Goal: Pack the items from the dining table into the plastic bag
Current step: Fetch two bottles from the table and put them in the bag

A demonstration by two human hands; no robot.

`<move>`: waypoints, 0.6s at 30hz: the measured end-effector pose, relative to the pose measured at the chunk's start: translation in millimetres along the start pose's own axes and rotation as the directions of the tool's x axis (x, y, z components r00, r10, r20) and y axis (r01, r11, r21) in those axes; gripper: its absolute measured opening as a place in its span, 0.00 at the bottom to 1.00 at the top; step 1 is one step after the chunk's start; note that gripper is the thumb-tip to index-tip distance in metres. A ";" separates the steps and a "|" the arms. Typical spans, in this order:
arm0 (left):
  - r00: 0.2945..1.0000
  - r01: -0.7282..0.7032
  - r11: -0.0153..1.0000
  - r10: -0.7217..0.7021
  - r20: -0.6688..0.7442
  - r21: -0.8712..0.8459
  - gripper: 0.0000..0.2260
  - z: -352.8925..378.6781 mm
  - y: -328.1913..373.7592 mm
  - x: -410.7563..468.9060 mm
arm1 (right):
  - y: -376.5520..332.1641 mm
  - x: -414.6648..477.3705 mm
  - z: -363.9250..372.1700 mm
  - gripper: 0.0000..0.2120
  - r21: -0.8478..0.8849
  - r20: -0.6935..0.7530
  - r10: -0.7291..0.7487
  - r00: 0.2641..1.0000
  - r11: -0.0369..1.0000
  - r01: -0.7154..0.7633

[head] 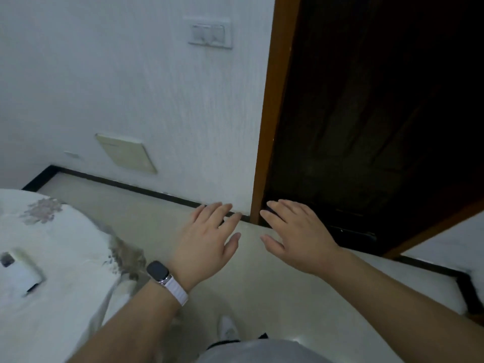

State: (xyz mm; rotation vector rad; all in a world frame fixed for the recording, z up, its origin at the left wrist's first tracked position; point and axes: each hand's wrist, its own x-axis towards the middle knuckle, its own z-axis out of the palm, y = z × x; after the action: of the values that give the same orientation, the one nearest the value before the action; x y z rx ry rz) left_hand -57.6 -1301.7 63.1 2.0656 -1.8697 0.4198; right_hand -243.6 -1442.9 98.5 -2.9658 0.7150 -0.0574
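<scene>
Both forearms reach out over the floor (262, 271), left hand (207, 239) and right hand (296, 239) spread and empty, so turning left to the bench (52, 258), where a white box (21, 271) lies, seems wise; no plastic bag shows.

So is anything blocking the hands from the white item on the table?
Nothing visible does. Both the left hand and right hand are open and empty over bare floor, and the white item lies unobstructed on the table to the left. No plastic bag is in view.
</scene>
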 end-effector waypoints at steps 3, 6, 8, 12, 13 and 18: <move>1.000 0.000 1.000 0.000 -0.011 -0.004 0.17 11.9 -50.4 33.0 | -0.7 60.7 -0.9 0.26 -0.046 -0.041 -0.027 0.999 0.999 0.025; 0.996 0.084 0.996 -0.084 -0.001 0.005 0.18 15.7 -92.5 57.4 | -4.0 115.7 2.5 0.25 -0.041 -0.058 -0.089 0.994 0.995 0.086; 0.992 0.127 0.992 -0.127 -0.002 -0.011 0.18 17.3 -115.7 65.7 | -6.7 147.3 4.1 0.24 -0.029 -0.082 -0.118 0.990 0.993 0.116; 0.974 0.227 0.974 -0.227 0.023 0.030 0.18 24.7 -160.4 75.3 | -5.9 214.9 10.8 0.25 -0.022 -0.121 -0.230 0.966 0.973 0.229; 0.966 0.255 0.965 -0.257 0.033 0.053 0.18 27.2 -171.4 77.6 | -4.7 233.0 14.0 0.25 -0.012 -0.129 -0.257 0.958 0.966 0.258; 0.931 0.363 0.922 -0.365 -0.008 0.133 0.16 39.0 -221.2 93.9 | -1.3 325.6 33.7 0.25 0.036 -0.176 -0.401 0.899 0.910 0.413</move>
State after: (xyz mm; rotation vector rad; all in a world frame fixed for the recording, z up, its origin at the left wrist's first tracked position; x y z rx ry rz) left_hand 171.9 -1382.8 58.6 2.4462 -1.4498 0.4394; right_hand 48.7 -1587.6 70.1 -3.0077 0.0859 -0.3538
